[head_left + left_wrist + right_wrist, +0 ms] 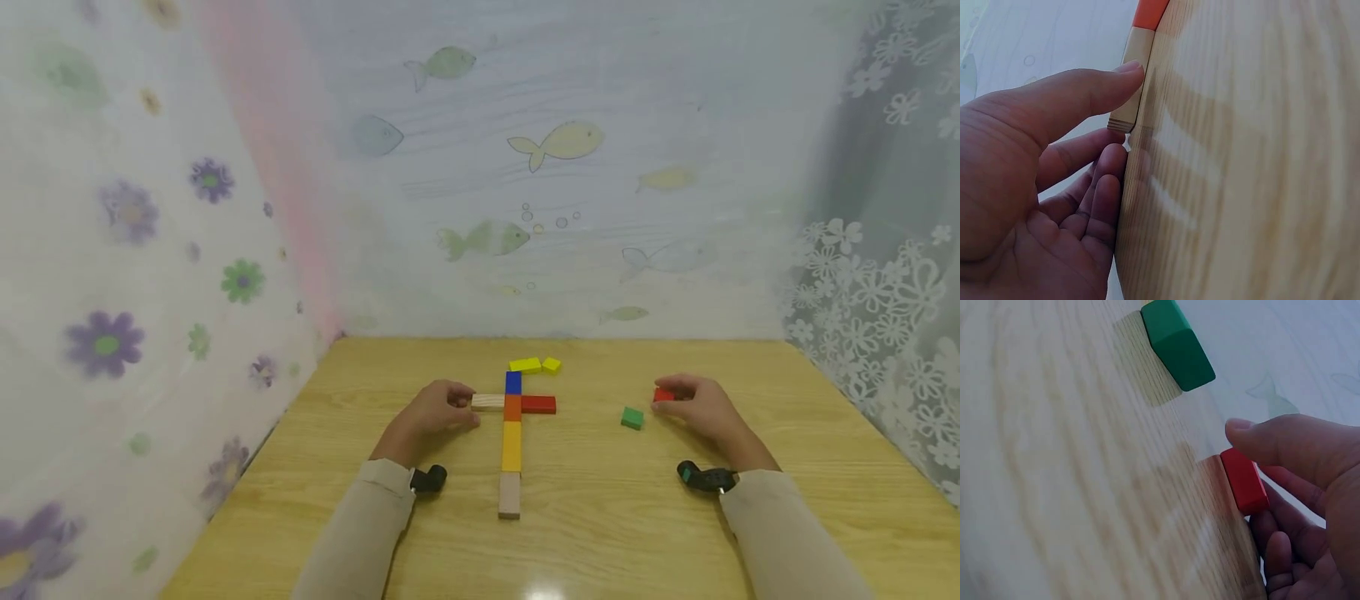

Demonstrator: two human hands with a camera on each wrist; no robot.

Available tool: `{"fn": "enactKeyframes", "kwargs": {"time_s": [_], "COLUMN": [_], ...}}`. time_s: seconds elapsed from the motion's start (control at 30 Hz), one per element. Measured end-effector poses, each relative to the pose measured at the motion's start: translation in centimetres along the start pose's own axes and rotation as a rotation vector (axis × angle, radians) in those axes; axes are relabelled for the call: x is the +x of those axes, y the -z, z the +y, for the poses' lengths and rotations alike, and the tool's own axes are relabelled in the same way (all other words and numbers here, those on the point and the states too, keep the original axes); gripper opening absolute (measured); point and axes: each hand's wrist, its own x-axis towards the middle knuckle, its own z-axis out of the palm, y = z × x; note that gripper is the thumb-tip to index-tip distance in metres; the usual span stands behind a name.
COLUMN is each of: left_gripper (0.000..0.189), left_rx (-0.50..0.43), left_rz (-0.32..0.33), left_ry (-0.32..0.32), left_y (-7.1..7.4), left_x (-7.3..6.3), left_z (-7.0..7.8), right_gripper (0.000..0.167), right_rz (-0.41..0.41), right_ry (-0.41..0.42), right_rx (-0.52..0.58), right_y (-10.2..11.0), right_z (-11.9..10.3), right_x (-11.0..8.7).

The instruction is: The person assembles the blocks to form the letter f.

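Observation:
On the table, blocks form a cross. Blue [513, 382], orange [512, 407], yellow-orange [512, 446] and plain wooden [509, 496] blocks make the upright. A pale wooden block [487, 402] forms the left arm and a red rectangular block [538, 405] the right. My left hand [435, 408] is at the pale block's outer end, thumb and fingers spread around that end; in the left wrist view the thumb overlaps the block [1132, 100]. Off to the right, my right hand [697, 406] has a small red block [1245, 481] between thumb and fingers, resting on the table.
A green block [632, 418] lies just left of my right hand. Behind the cross are a long yellow block [525, 365] and a short yellow one [552, 366]. Patterned curtains border the wooden table [600, 533] at the back and sides.

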Motion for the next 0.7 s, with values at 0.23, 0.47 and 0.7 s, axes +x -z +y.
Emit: {"fn": "enactKeyframes", "kwargs": {"time_s": [0.23,0.47,0.7], "left_gripper": [0.059,0.056,0.052], "left_rx": [-0.022,-0.015,-0.020], "left_rz": [-0.011,-0.009,-0.010], "left_ry": [0.021,0.019,0.026], "left_y": [0.03,0.16,0.55], "left_x": [0.32,0.54,0.84], "left_z": [-0.17,-0.23,0.10], "right_gripper": [0.056,0.053,0.049], "right_rz": [0.000,0.018,0.041], "right_ry": [-0.015,-0.026,-0.045], "right_rx": [-0.040,-0.014,-0.044], "right_y": [-0.22,-0.47,-0.30], "right_z": [0.05,0.29,0.12], "right_x": [0.10,0.06,0.15]}}
